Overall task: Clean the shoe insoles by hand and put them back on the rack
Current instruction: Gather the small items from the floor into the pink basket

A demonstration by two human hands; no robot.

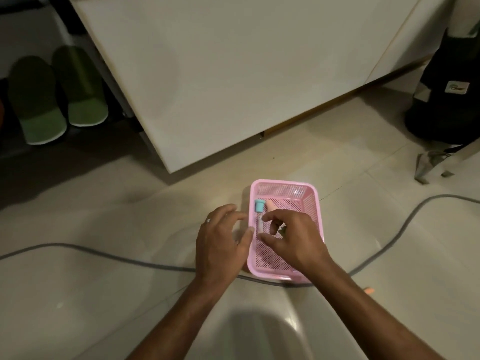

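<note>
Reach into the basket (309, 201) with the right hand (293, 240), fingers curled over a small tube (259, 224), grasp unclear; pinch it firmly. Steady the rim with the loose, empty left hand (220, 242); lift straight up.

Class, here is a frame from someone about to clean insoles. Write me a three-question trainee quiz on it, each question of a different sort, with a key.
1. True or false: the pink mesh basket stands on the floor.
2. Which hand reaches into the basket: A, left hand, or B, right hand?
3. Fill in: the pair of green insoles stands at the far ____ of the picture.

Key: 1 true; 2 B; 3 left.
</note>
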